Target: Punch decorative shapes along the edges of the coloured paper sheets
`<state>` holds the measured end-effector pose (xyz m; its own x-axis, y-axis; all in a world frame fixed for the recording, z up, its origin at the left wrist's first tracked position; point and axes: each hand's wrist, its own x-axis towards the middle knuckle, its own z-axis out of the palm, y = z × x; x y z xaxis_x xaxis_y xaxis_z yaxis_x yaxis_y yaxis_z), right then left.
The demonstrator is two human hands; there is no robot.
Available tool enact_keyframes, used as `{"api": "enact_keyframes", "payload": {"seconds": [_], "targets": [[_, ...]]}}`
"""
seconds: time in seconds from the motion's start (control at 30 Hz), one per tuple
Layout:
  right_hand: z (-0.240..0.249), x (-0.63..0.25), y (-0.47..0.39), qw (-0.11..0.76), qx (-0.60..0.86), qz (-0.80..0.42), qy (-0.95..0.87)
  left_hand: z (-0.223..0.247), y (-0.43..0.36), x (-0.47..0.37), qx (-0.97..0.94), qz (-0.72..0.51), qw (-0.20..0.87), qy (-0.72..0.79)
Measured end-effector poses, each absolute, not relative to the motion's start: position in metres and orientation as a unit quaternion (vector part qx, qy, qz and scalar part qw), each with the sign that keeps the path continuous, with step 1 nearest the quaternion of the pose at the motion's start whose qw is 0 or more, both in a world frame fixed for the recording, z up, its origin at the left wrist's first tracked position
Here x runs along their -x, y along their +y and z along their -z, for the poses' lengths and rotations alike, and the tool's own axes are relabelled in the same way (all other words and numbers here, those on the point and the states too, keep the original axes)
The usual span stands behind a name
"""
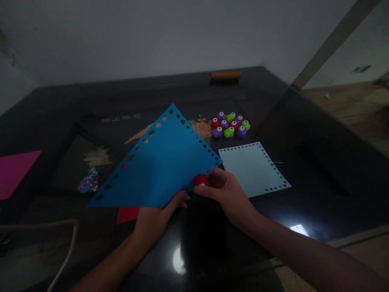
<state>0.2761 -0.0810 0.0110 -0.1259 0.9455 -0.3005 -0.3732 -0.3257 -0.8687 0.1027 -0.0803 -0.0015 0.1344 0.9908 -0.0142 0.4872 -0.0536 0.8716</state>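
A blue sheet of paper [170,162] is held up at a slant, with shaped holes such as stars and flowers along two edges and part of a third. My left hand [162,213] grips it from below near the bottom edge, most of its fingers hidden behind the paper. In my right hand [223,184] is a small red craft punch [201,180], pinched between thumb and fingers at the sheet's lower right edge. Several red, green and purple craft punches [229,125] stand grouped beyond. To the right lies a light blue sheet [253,168] with punched borders.
A small pile of colourful paper bits [89,180] lies on the dark glossy table [304,162]. Pink paper [18,170] is at the left, red paper [127,215] under the blue sheet. A brown roll [225,75] rests at the back; a pale cable [71,239] curves at lower left.
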Motion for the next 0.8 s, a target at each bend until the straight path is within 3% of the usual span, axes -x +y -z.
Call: {"api": "enact_keyframes", "payload": {"seconds": [0.8], "targets": [[-0.0115,-0.2751,-0.0812,0.493,0.431,-0.685,-0.318,-0.0003,-0.0822,-0.1025,-0.649,-0.325,0.382,0.572]]}}
